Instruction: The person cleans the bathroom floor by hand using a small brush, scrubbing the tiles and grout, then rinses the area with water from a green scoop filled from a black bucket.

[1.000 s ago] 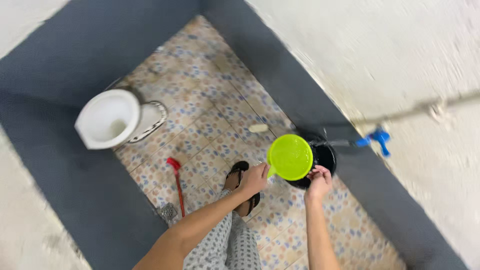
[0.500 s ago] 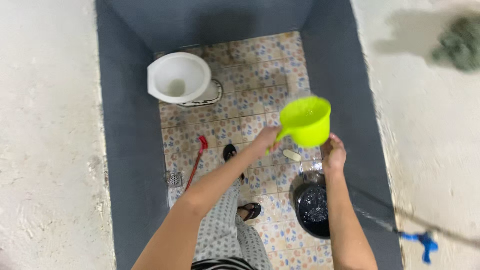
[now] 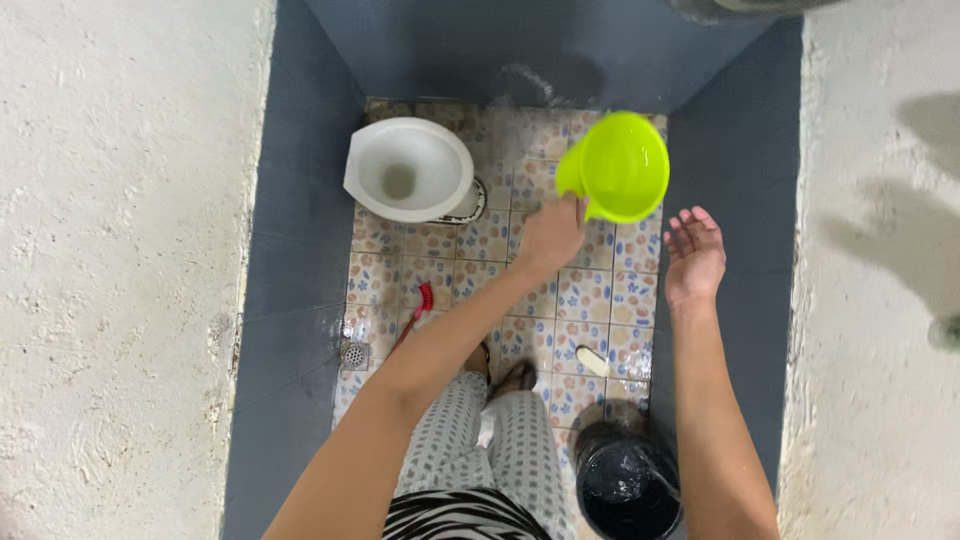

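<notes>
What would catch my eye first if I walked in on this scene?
The bright lime-green scoop, held up by the left hand over the patterned floor tiles. The right hand hangs open beside it. A white toilet bowl sits at the back left, and a dark bucket of water stands near the person's feet.

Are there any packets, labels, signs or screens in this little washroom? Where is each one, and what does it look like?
None show: no package, label, sign or screen.
What is there instead is all plain and unmarked:
Lime-green dipper, round, held by the left hand above the floor.
White toilet bowl, back left.
Black bucket of water, bottom right.
Small pale bar on the patterned tiles, bare and unwrapped.
</notes>
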